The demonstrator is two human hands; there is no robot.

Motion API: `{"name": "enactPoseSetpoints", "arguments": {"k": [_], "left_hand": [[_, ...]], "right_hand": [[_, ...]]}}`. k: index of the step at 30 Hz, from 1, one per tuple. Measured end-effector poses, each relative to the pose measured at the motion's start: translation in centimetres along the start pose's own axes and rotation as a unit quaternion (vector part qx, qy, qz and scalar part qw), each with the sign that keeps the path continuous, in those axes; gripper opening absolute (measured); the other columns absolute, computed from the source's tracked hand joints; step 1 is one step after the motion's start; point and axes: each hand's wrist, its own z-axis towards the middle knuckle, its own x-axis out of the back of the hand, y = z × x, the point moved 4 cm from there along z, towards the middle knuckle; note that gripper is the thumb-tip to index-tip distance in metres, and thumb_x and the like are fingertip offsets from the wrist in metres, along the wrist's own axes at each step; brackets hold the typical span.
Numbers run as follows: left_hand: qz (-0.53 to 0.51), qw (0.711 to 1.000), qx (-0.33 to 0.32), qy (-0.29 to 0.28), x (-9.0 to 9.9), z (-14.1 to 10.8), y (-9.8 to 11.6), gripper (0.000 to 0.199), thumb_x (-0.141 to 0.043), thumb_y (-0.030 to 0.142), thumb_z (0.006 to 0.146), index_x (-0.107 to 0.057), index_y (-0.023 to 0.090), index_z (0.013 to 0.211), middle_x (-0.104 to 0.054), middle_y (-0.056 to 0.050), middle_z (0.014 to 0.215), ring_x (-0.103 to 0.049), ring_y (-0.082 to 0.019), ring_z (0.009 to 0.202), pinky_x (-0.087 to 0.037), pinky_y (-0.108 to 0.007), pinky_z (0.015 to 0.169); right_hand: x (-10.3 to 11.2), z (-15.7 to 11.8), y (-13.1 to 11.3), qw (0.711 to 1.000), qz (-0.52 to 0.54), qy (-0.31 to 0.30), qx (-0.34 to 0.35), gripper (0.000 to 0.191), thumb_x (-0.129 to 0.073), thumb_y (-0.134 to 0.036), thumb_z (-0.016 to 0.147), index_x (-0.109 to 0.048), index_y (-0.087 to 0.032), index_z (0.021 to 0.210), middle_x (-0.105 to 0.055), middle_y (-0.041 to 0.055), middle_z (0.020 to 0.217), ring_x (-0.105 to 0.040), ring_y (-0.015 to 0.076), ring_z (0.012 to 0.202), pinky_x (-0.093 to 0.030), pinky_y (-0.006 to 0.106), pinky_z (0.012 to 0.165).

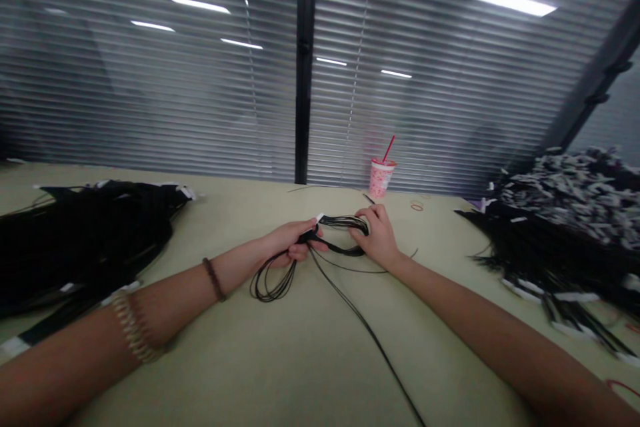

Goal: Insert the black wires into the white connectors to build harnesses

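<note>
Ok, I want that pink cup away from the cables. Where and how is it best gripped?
Probably around the body of the pink cup, below its top, coming from the near side: the straw juts up, making a grasp from above awkward, and blinds rise behind it. The right hand is nearer, but holds black cable.

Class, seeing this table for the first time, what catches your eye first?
Probably the pink-and-white cup with a thin red straw, near the far edge of the pale yellow-green tabletop. Mid-picture, the bare left hand and right hand hold a looped bundle of thin black cords. A big black heap lies at the left, a white-flecked black heap at the right.
</note>
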Motion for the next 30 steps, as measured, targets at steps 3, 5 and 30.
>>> {"name": "enactPoseSetpoints", "arguments": {"k": [3,5,30], "left_hand": [[-0.031,0.999,-0.006,0.005,0.4,0.3,-0.2,0.028,-0.047,0.042,0.077,-0.049,0.014,0.083,-0.063,-0.01,0.073,-0.024,0.002,0.031,-0.015,-0.012,0.032],[-0.044,0.999,-0.014,0.005,0.6,0.5,-0.4,0.028,-0.048,0.042,0.077,-0.049,0.014,0.081,-0.057,-0.003,0.06,-0.025,0.001,0.031,-0.016,-0.012,0.032],[-0.029,0.999,-0.04,0.004,0.4,0.6,-0.6,0.029,-0.046,0.043,0.077,-0.05,0.015,0.081,-0.05,0.001,0.059,-0.034,-0.002,0.033,-0.022,-0.014,0.032]], "right_hand": [[0.8,-0.6,-2.8,0.998,0.026,0.021,0.058,0.026,-0.051,-0.025,0.074,-0.052,-0.015,0.098,-0.046,0.0093,0.091,-0.046,0.0206,0.091,-0.038,0.033,0.079],[0.6,-1.2,-5.0,0.991,0.043,-0.04,0.116,0.02,-0.047,-0.026,0.077,-0.054,-0.016,0.093,-0.05,0.0072,0.084,-0.048,0.0186,0.085,-0.038,0.032,0.077],[-1.4,-1.8,-7.0,0.972,0.087,-0.201,0.087,0.03,-0.036,-0.026,0.086,-0.064,-0.013,0.088,-0.054,0.0014,0.059,-0.043,0.0089,0.051,-0.029,0.021,0.052]]}}
